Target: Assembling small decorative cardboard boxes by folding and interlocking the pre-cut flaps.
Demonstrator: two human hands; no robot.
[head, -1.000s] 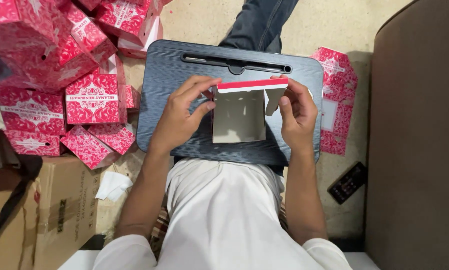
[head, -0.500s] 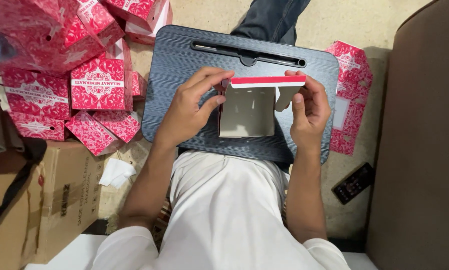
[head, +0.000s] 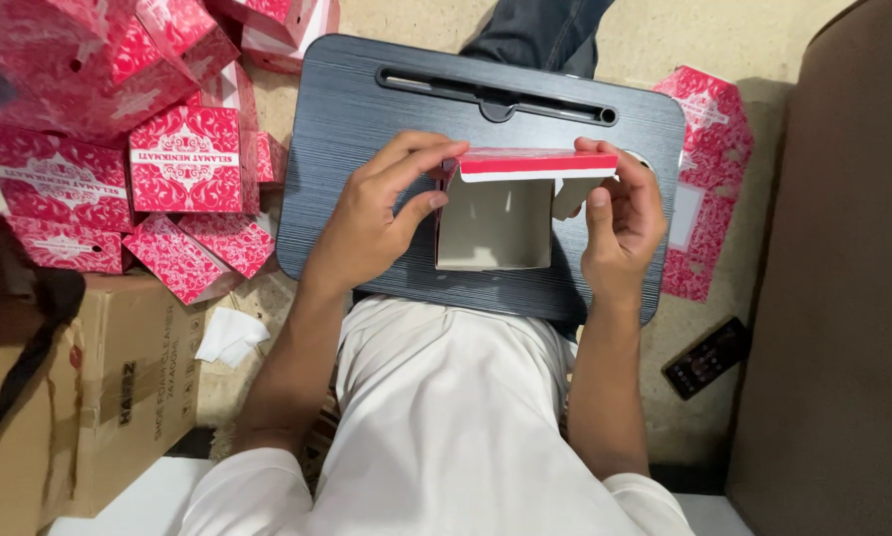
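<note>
The fingers (head: pixel 406 159) of the left hand (head: pixel 371 223) curl onto the left end of a half-folded red and white carton (head: pixel 510 203), thumb pressing its left wall, fingertips pinching the red top flap. The fingers (head: pixel 605 213) of the right hand (head: pixel 624 223) close on the right end, thumb laid against the right side flap, the rest wrapped behind the top edge. The one carton sits between the two hands, its open grey inside facing up, held just above the table (head: pixel 366 109), a single dark lap table with a slot along its far edge.

Nearest on the left stands one brown cardboard shipping box (head: pixel 118 387), with a crumpled white tissue (head: pixel 229 337) beside it. On the right, one dark phone (head: pixel 706 357) lies on the beige floor (head: pixel 684 417) next to a brown sofa edge (head: pixel 843 268).

Farther left is a heap of finished red patterned boxes (head: pixel 183 159); at least eight show, though the pile runs out of view. To the right of the table lies one flat, unfolded red carton blank (head: pixel 709 149). Farthest off, one leg in blue jeans (head: pixel 540 30) reaches past the table's far edge.
</note>
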